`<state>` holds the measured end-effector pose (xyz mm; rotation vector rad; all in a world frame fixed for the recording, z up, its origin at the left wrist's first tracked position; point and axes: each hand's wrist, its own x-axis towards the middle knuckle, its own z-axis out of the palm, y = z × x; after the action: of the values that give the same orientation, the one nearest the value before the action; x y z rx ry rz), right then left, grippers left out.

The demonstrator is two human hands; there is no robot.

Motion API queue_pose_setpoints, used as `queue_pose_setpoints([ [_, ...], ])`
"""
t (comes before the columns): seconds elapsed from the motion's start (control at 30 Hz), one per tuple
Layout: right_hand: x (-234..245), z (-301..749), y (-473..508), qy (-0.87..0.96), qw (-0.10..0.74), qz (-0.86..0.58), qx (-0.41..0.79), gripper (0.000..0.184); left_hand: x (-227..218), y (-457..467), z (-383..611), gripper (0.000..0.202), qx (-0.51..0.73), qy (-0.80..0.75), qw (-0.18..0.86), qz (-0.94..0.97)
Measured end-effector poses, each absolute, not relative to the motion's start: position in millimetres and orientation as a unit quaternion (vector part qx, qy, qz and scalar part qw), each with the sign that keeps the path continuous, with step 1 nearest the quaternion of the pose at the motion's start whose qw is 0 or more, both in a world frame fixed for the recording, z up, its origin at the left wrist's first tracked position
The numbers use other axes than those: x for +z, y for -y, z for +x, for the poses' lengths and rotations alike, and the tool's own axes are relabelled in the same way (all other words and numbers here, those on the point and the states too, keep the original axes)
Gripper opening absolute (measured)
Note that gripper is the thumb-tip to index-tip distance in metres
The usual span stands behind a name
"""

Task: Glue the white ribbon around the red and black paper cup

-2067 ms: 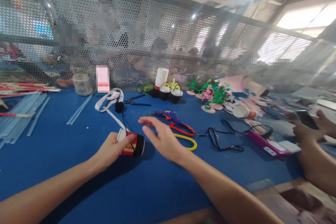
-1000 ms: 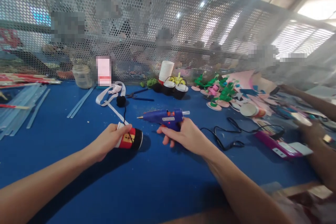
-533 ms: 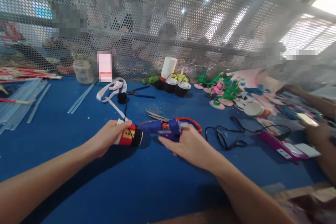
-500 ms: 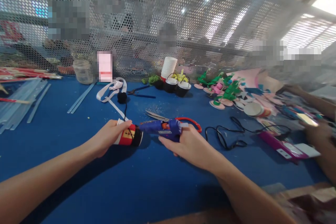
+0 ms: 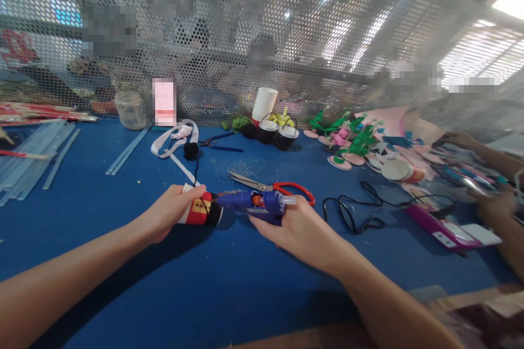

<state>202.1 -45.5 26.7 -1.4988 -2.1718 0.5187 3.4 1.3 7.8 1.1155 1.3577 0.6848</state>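
Observation:
My left hand [image 5: 166, 215] is closed around a paper cup [image 5: 200, 211], red and white with a black band, which lies on its side above the blue table [image 5: 196, 289]. Black yarn [image 5: 197, 172] runs from a dark ball [image 5: 190, 150] down to the cup. In my right hand [image 5: 301, 226] is a blue hot glue gun [image 5: 254, 203], a clear glue stick poking out of its back. The gun's nozzle is at the black part of the cup; whether it touches cannot be made out. Just behind the gun lie red-handled scissors [image 5: 286, 190].
White ribbon [image 5: 158, 147], pliers [image 5: 223, 144], black buckets [image 5: 286, 139] and stacked paper cups [image 5: 265, 102] stand farther back. Glue sticks [image 5: 36, 158] lie left. Right are green paper plants [image 5: 360, 142], a black cord [image 5: 347, 218], a purple power strip [image 5: 442, 229] and another person's hands [image 5: 497, 204].
My right hand and the glue gun have shifted very slightly, the gun tilting a little. The cup stays in my left hand. At right, the other person's hands have moved slightly.

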Motion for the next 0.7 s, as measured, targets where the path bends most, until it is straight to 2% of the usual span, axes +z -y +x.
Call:
queue_pose_setpoints([
  [0.5,26.0,200.1,48.9,0.817,0.248,-0.492,0.167,0.012,8.2,-0.5,4.4,0.036,0.307,-0.57,0.601,0.468],
  [0.7,28.9,197.7,51.4,0.822,0.23,-0.502,0.14,0.011,8.7,0.2,5.1,0.035,0.31,-0.571,0.599,0.469],
])
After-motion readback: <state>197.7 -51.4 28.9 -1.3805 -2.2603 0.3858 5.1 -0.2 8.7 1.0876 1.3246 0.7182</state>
